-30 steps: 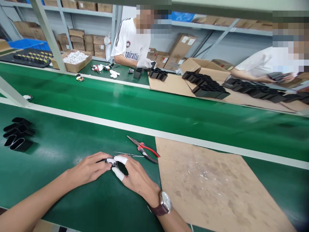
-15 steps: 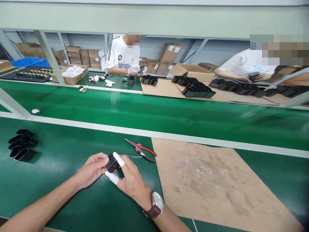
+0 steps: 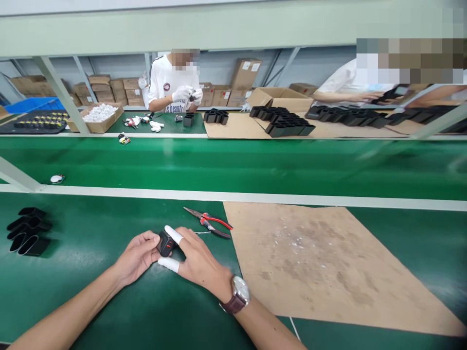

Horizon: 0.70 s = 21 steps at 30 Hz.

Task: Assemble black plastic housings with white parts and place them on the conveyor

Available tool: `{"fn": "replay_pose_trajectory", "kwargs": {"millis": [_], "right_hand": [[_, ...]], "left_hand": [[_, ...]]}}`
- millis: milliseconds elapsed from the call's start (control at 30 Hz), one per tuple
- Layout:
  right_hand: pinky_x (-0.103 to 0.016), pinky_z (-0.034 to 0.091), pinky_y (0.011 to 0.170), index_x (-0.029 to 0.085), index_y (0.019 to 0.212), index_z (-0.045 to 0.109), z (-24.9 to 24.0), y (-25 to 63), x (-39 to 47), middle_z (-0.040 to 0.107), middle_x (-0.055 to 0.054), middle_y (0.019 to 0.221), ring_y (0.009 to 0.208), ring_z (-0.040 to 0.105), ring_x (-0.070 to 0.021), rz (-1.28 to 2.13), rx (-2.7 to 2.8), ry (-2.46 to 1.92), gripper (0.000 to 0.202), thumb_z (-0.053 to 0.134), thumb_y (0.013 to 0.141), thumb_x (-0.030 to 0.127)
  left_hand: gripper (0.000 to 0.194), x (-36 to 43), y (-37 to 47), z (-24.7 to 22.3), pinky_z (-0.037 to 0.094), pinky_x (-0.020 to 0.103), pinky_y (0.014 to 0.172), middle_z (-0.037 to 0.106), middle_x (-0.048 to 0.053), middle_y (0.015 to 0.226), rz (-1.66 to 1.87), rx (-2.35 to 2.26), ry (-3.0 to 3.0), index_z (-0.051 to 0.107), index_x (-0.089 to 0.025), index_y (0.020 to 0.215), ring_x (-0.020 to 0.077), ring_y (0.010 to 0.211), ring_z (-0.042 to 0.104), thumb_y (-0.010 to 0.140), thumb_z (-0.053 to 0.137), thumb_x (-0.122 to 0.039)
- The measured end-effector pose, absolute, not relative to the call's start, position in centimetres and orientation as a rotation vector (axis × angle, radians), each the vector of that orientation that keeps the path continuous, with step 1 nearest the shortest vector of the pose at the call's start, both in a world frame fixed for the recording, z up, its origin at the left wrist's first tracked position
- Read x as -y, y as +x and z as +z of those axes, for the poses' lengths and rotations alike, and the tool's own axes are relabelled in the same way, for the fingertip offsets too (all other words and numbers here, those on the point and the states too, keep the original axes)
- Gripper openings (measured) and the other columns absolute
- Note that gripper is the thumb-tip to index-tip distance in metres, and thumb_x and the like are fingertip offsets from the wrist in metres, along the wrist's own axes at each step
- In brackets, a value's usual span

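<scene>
A small black housing [image 3: 166, 244] with an orange-red mark is between my two hands, above the green bench. My left hand [image 3: 137, 255] grips its left side between thumb and fingers. White finger covers sit on the thumb and index finger of my right hand [image 3: 195, 257]. The covered index finger rests on the housing's top right; the covered thumb lies just below it, apart from the index finger. Part of a thin metal tool [image 3: 203, 233] shows behind my right hand. Just beyond lie red-and-black long-nose pliers [image 3: 208, 222].
Brown cardboard [image 3: 310, 262] covers the bench at right. Several black sleeves [image 3: 31, 231] stand at far left. Past the white rail [image 3: 255, 197] runs a green belt [image 3: 237, 163] carrying small parts. Across it, people handle black parts near a box of white pieces [image 3: 100, 113].
The view has tilted and shifted slightly. The housing has turned a little in my hands, showing more of its marked face. Across the belt, a person's gloved hands have risen and moved left.
</scene>
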State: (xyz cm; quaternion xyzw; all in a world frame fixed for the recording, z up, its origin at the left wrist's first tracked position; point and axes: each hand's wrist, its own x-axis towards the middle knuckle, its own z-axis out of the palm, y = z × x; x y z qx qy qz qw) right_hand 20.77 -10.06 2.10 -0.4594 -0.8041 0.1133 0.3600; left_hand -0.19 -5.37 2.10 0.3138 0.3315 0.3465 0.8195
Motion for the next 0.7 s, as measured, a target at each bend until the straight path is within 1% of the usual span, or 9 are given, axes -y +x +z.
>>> {"fn": "replay_pose_trajectory", "kwargs": {"millis": [67,133,233,300,367,467,533,600,700], "right_hand": [[-0.053,0.056,0.100,0.018,0.157,0.034,2.5,22.2,9.5,0.063,-0.015,0.129,0.116,0.061,-0.0322,0.233,2.147,-1.253,0.079,0.077,0.093,0.034],[-0.055,0.054,0.104,0.013,0.152,0.041,2.7,23.5,8.9,0.061,-0.017,0.131,0.121,0.058,-0.0340,0.147,2.191,-1.368,0.069,0.074,0.094,0.028],[-0.049,0.054,0.104,0.012,0.129,0.061,2.3,24.6,8.4,0.065,-0.013,0.117,0.112,0.061,-0.0297,0.004,2.295,-1.527,0.035,0.061,0.093,0.009],[-0.044,0.055,0.099,0.012,0.111,0.067,1.9,24.7,8.3,0.066,-0.012,0.108,0.104,0.062,-0.0278,-0.072,2.335,-1.596,0.026,0.058,0.089,0.001],[-0.043,0.056,0.094,0.013,0.102,0.068,1.8,24.5,8.3,0.065,-0.013,0.104,0.100,0.062,-0.0284,-0.129,2.309,-1.647,0.024,0.058,0.086,-0.002],[-0.044,0.055,0.091,0.012,0.101,0.067,1.8,24.3,8.5,0.063,-0.016,0.105,0.099,0.061,-0.0297,-0.201,2.241,-1.696,0.026,0.057,0.084,-0.005],[-0.045,0.055,0.092,0.012,0.102,0.067,1.9,24.0,8.6,0.063,-0.017,0.106,0.100,0.061,-0.0303,-0.240,2.213,-1.689,0.026,0.055,0.086,-0.004],[-0.046,0.055,0.090,0.012,0.104,0.068,1.7,23.5,8.7,0.064,-0.015,0.106,0.099,0.060,-0.0298,-0.266,2.216,-1.633,0.024,0.055,0.089,-0.001],[-0.042,0.055,0.086,0.014,0.110,0.067,1.1,22.4,9.1,0.065,-0.011,0.107,0.094,0.060,-0.0269,-0.272,2.288,-1.460,0.022,0.060,0.092,0.005]], "left_hand": [[0.028,4.8,-0.6,2.4,0.064,0.029,0.074,0.076,0.006,0.085,0.827,-0.740,0.751,0.070,-0.015,0.085,0.0197,0.080,0.076,0.086,0.088,-0.036],[0.028,4.0,-1.4,2.7,0.064,0.028,0.071,0.076,0.006,0.087,0.934,-0.801,0.837,0.070,-0.015,0.089,0.0190,0.081,0.076,0.085,0.089,-0.036],[0.033,2.9,-2.7,2.9,0.063,0.025,0.069,0.075,0.003,0.088,1.064,-0.925,0.935,0.070,-0.015,0.093,0.0145,0.073,0.073,0.079,0.093,-0.035],[0.038,2.4,-3.2,2.7,0.063,0.024,0.069,0.074,0.002,0.088,1.108,-1.004,0.995,0.070,-0.015,0.094,0.0131,0.070,0.072,0.075,0.095,-0.037],[0.043,2.2,-3.3,2.5,0.064,0.025,0.069,0.075,0.002,0.090,1.136,-1.075,1.086,0.070,-0.015,0.095,0.0141,0.070,0.073,0.073,0.096,-0.040],[0.046,2.4,-2.7,1.8,0.066,0.031,0.075,0.075,0.005,0.099,1.184,-1.143,1.241,0.069,-0.016,0.101,0.0177,0.078,0.075,0.073,0.094,-0.043],[0.045,2.5,-2.2,1.4,0.066,0.033,0.080,0.075,0.006,0.103,1.210,-1.155,1.348,0.068,-0.017,0.105,0.0197,0.086,0.075,0.076,0.091,-0.045],[0.042,2.1,-1.7,1.3,0.065,0.034,0.083,0.075,0.007,0.105,1.192,-1.143,1.507,0.067,-0.018,0.109,0.0203,0.091,0.075,0.082,0.086,-0.045],[0.036,-0.5,-0.9,2.0,0.063,0.034,0.084,0.075,0.008,0.113,1.076,-1.178,1.878,0.065,-0.020,0.116,0.0194,0.088,0.075,0.089,0.076,-0.043]]}}
